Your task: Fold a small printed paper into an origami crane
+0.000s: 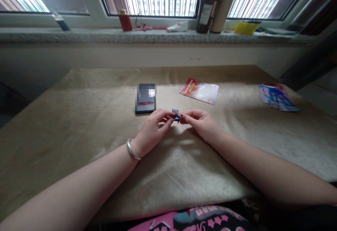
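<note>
Between my two hands, above the middle of the table, is a small folded piece of purple-and-white paper (176, 114). My left hand (157, 125), with a silver bangle at the wrist, pinches its left side between thumb and fingers. From the right, my right hand (200, 121) grips the other side with thumb and forefinger. The fingertips cover part of the paper, so its exact shape is unclear. Just beyond my left hand lies a dark phone-like device (145, 98), its screen blurred out. A red-and-white printed sheet (200, 90) lies beyond my right hand.
Blue-and-pink printed packets (277, 97) lie at the table's right. A tan cloth covers the table (79, 118). Behind it, a stone windowsill (92, 37) holds a red container (125, 21), a dark lidded jar (206, 13) and a yellow object (246, 28).
</note>
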A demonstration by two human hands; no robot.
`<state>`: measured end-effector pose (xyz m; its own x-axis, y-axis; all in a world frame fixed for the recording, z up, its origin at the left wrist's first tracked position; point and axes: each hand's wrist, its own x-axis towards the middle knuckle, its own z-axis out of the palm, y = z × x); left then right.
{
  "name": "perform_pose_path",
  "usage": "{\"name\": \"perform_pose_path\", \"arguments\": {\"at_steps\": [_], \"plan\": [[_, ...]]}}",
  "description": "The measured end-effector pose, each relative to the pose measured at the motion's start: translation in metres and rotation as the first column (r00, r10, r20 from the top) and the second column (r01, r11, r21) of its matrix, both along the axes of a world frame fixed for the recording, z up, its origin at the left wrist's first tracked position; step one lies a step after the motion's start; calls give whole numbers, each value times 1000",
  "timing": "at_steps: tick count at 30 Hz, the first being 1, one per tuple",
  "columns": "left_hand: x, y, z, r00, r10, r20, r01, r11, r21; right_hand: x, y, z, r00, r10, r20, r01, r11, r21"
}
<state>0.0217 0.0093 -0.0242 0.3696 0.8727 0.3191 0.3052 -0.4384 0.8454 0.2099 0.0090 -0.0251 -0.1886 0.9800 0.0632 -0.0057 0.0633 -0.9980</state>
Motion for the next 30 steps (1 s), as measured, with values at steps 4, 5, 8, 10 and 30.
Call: {"name": "perform_pose_path", "arguments": {"at_steps": [4,5,8,10,30], "plan": [[1,-2,1,998,-66,21,68,995,-79,0,1,-1,999,-35,32,31,993,117],[1,-2,1,997,-76,21,78,993,-91,0,2,-2,998,-45,45,38,989,146],[1,-2,4,996,-86,24,88,992,-96,-1,1,-5,996,-65,58,53,982,183],[0,-1,5,997,-76,16,77,993,-85,-1,0,-6,995,-66,70,51,978,200],[1,6,-1,981,33,191,20,962,-271,-2,2,-5,997,-67,44,64,995,71]]}}
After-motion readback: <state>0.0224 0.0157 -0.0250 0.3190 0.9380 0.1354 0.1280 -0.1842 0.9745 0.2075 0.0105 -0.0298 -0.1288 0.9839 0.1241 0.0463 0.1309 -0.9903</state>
